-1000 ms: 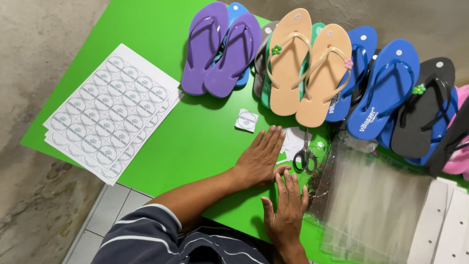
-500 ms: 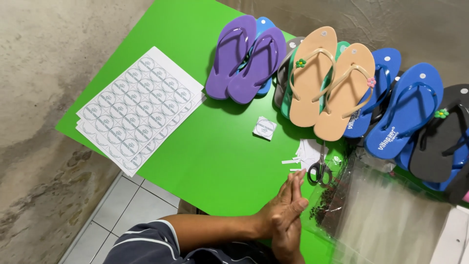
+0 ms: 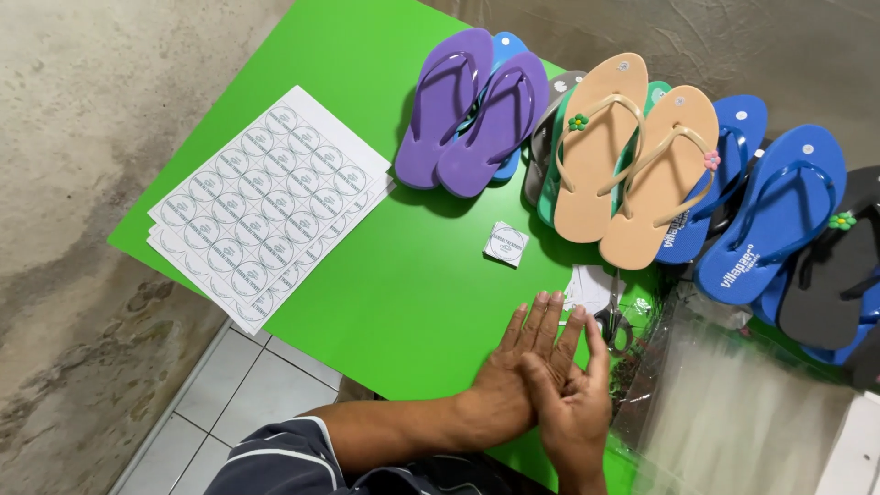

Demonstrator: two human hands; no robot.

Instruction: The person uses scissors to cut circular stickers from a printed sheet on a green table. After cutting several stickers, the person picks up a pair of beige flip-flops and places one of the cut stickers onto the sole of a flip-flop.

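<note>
Nearest the camera, the left hand point(image 3: 518, 380) and the right hand point(image 3: 573, 403) are pressed together over the near edge of the green table point(image 3: 367, 266), fingers straight and spread flat, palm against the back of the other hand — neither grips anything. Just right of the hands lies a stack of clear plastic bags point(image 3: 733, 412), and just beyond the fingertips sit a pair of scissors point(image 3: 612, 323) and some small white cut paper pieces point(image 3: 591, 286). A little farther in, one small square stack of cut stickers point(image 3: 506, 244) lies alone on the bare green surface. To the left, well apart from the hands, a pile of sticker sheets point(image 3: 266, 202) rests near the table's left edge, each sheet printed with rows of round labels; how many sheets are in the pile cannot be told, though at least three edges show. At the far side flip-flops stand in an overlapping row: two purple flip-flops point(image 3: 472, 115) on top of a blue one, then two tan flip-flops point(image 3: 632, 165) with small flower charms over a grey and a green one, then blue flip-flops point(image 3: 770, 211) — at least three — and a black flip-flop point(image 3: 839, 275) at the right edge.
</note>
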